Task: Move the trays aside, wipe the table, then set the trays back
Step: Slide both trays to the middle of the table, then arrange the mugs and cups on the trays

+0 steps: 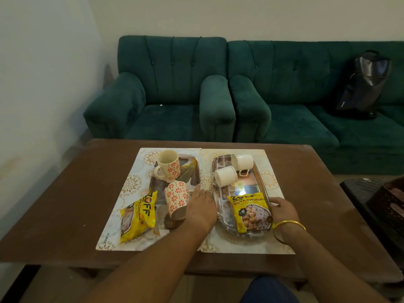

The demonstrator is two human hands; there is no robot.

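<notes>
Two trays sit side by side on patterned placemats on a brown table (pixel 72 193). The right tray (pixel 222 212) is clear-rimmed and carries two white cups lying on their sides and a yellow soya chunks packet (pixel 249 213). My left hand (pixel 202 207) rests on this tray's left rim, fingers flat. My right hand (pixel 284 209), with a gold bangle at the wrist, grips its right rim. The left tray (pixel 192 169) holds two mugs with red flower print and another yellow packet (pixel 137 217).
A green armchair (pixel 166 95) and green sofa (pixel 317 101) stand beyond the table's far edge, with a dark bag (pixel 365 84) on the sofa. A dark woven basket (pixel 384 204) sits on a stool at the right. Placemats (pixel 109 237) lie under both trays.
</notes>
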